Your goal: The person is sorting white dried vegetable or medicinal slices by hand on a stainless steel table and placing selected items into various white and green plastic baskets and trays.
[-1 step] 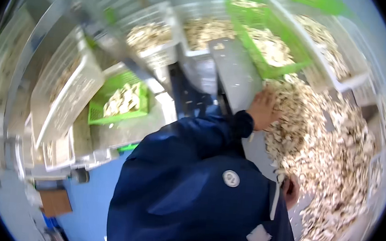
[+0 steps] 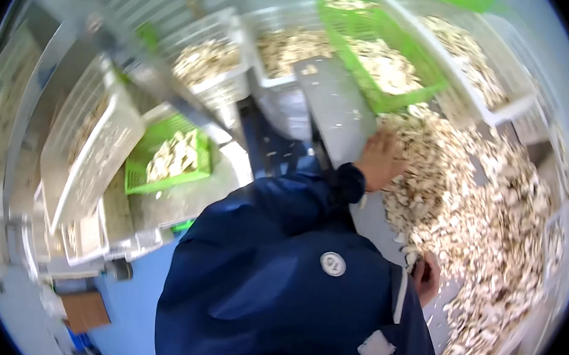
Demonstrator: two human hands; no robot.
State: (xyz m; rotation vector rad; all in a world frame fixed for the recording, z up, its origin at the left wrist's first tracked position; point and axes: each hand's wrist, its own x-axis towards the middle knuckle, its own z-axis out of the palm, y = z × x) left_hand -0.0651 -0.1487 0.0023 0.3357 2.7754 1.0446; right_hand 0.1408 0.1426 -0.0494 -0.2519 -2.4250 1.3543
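Observation:
A wide heap of pale and brown slices (image 2: 490,229), which look like dried mushroom, covers the grey table (image 2: 379,221). My left hand (image 2: 381,160) rests at the heap's near left edge, its fingers stretched out and touching the slices. Lower down, my right hand (image 2: 426,278) is curled close to the table beside the heap. Some pale and dark bits show at its fingers, but what it grips is hidden. Dark blue sleeves cover both my arms.
Beyond my left hand stand a green basket (image 2: 410,97) and a white crate (image 2: 499,116), both holding slices. A grey metal plate (image 2: 338,108) lies beside them. Farther left are a small green basket (image 2: 201,165) of slices and a tilted white crate (image 2: 89,167).
The whole view has shifted slightly, so most things sit a little farther left. Both hands keep about the same places against the heap.

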